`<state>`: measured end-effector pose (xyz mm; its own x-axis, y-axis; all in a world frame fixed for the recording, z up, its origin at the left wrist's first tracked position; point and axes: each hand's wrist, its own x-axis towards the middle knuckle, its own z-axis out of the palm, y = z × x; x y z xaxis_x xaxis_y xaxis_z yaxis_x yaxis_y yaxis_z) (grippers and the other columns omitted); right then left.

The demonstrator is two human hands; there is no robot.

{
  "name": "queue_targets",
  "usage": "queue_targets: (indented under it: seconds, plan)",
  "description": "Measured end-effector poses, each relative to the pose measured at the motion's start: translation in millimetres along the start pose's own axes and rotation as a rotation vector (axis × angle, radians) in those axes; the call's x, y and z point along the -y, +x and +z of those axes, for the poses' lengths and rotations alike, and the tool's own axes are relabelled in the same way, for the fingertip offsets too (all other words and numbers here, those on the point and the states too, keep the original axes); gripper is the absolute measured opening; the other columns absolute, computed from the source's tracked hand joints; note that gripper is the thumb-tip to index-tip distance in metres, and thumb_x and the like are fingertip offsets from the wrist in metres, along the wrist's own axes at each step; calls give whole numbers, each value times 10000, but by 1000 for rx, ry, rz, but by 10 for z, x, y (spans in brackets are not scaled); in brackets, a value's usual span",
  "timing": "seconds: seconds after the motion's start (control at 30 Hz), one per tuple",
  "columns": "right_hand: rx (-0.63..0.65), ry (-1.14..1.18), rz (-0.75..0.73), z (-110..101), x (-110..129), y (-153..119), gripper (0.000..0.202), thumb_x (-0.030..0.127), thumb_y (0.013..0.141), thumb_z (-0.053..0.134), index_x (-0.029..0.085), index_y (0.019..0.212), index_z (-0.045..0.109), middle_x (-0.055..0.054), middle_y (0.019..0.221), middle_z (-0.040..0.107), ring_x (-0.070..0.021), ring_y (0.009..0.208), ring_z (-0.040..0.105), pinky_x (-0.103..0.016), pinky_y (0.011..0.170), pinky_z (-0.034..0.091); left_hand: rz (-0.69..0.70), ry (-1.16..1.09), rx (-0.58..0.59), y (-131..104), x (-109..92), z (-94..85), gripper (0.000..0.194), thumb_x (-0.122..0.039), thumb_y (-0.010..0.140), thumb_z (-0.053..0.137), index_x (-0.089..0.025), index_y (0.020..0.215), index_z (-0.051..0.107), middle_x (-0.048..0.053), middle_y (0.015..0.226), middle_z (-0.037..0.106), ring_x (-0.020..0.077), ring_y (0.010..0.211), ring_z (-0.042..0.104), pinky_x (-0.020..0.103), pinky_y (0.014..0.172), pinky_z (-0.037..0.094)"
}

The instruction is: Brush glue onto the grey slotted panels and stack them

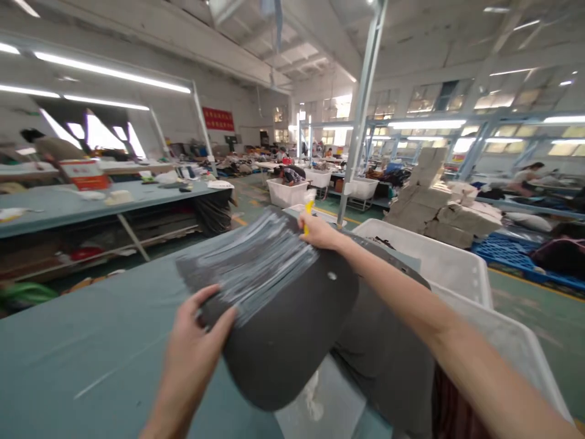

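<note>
A dark grey flat panel with rounded corners [292, 341] is tilted up above the table. White, wet-looking streaks [262, 262] cross its far half, and a small pale spot shows near its right edge. My left hand [194, 338] grips the near left edge between thumb and fingers. At the far edge, my right hand [322, 233] is closed around a yellow-handled brush [309, 204], its whitish end pointing up. More dark pieces [388, 347] lie to the right, under my right forearm. Partly beneath the panel is a pale board [324, 402] with a whitish smear.
A blue-green covered table [114, 360] spreads beneath my hands. White plastic bins [461, 256] stand along its right side, near a metal post [361, 116]. Stacked grey bundles [425, 201] rise beyond. Another worktable [169, 196] holds a red-and-white box [85, 175]; people work farther off.
</note>
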<state>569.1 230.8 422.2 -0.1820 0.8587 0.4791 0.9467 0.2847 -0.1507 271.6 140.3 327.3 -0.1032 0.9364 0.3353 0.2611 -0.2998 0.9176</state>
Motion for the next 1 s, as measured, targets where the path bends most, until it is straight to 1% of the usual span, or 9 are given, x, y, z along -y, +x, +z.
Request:
queue_targets:
  seconds: [0.03,0.1,0.2,0.27,0.33,0.5,0.63,0.87,1.0]
  plan:
    - [22,-29,39,-94,-281,-96,241,124,720,616,167,919,487,24,788,519,-100,692,440,-194,635,295,30,-5,42,-23,-59,314,573,-397,673,686,-194,1182,519,52,1002,598,216,909,595,395,829,504]
    - [58,-94,138,-170,-815,-304,199,128,751,596,156,918,492,18,769,508,-95,683,442,-199,643,285,96,11,33,-105,-104,964,457,-303,705,630,-189,1133,520,65,1099,555,216,1019,552,398,931,451]
    - [150,-125,271,-28,-1496,-630,237,113,728,640,180,894,484,5,760,526,-111,682,462,-214,632,280,71,34,62,-278,19,1831,414,-195,730,569,-193,1133,476,79,1143,503,202,1112,494,374,1018,373]
    - [200,-113,340,197,-1850,-813,259,100,711,655,197,871,475,-2,768,539,-126,692,477,-223,624,276,1,54,97,-377,198,2252,422,-155,727,552,-190,1135,452,89,1145,487,203,1128,483,368,1027,357]
    - [229,-77,380,482,-2122,-926,255,93,710,646,207,856,471,-6,783,548,-134,704,490,-228,619,270,-57,74,116,-427,407,2536,429,-127,724,536,-182,1137,437,101,1151,474,205,1143,473,361,1031,349]
    - [244,10,391,1165,-2527,-845,246,94,718,638,215,844,465,-4,794,562,-134,728,513,-225,618,265,-129,178,88,-314,836,2868,414,-110,725,515,-165,1125,428,116,1149,472,216,1157,461,358,1031,345]
    - [247,18,381,1524,-2681,-625,238,122,743,642,221,862,460,2,784,563,-136,734,525,-224,612,264,-176,251,58,-137,1054,3021,417,-127,740,505,-154,1147,416,127,1165,462,218,1152,469,346,1023,350]
    - [205,-41,424,2000,-2768,-594,222,148,770,654,216,894,483,-23,871,581,-145,796,554,-222,628,298,-406,292,92,33,1432,3183,434,-260,861,370,-104,1267,379,196,1265,425,257,1228,424,373,1049,316]
    - [110,-180,410,2018,-2748,-764,153,149,796,629,197,897,525,-74,903,585,-199,905,555,-246,654,353,-407,362,162,-100,1426,3219,524,-289,848,403,-57,1316,370,253,1424,249,321,1369,230,435,1123,173]
